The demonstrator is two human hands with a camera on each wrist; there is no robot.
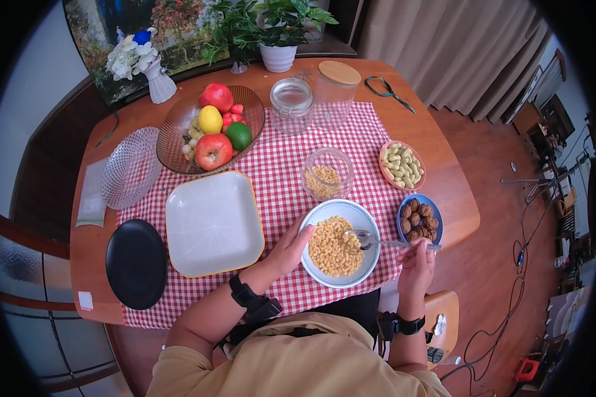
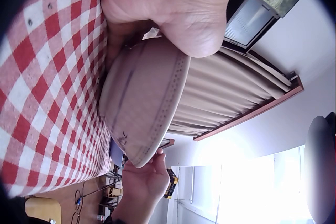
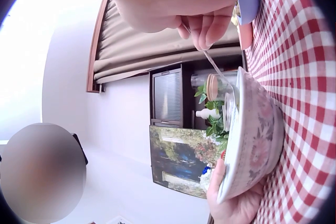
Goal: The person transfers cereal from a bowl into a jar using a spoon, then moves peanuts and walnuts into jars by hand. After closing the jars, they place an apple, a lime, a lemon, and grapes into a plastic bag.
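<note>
A white bowl (image 1: 371,262) with a floral outside (image 3: 258,145) stands on the checked cloth near the table's front edge. Elbow macaroni (image 1: 331,255) fills much of it. My left hand (image 1: 286,251) grips the bowl's left side, thumb at the rim and fingers round the outer wall. From the right, my right hand (image 1: 416,270) pinches the handle of a metal spoon (image 1: 396,244). The spoon's head lies among the macaroni at the bowl's right side. Just behind the bowl is a small glass jar (image 1: 346,162) with more macaroni in it.
Walnuts in a blue bowl (image 1: 402,210) and peanuts in a pink bowl (image 1: 382,165) stand to the right. A square white dish (image 1: 212,225) and black plate (image 1: 136,264) lie left. Behind are a fruit bowl (image 1: 172,142), clip-top jar (image 1: 291,106) and wooden-lidded jar (image 1: 338,74).
</note>
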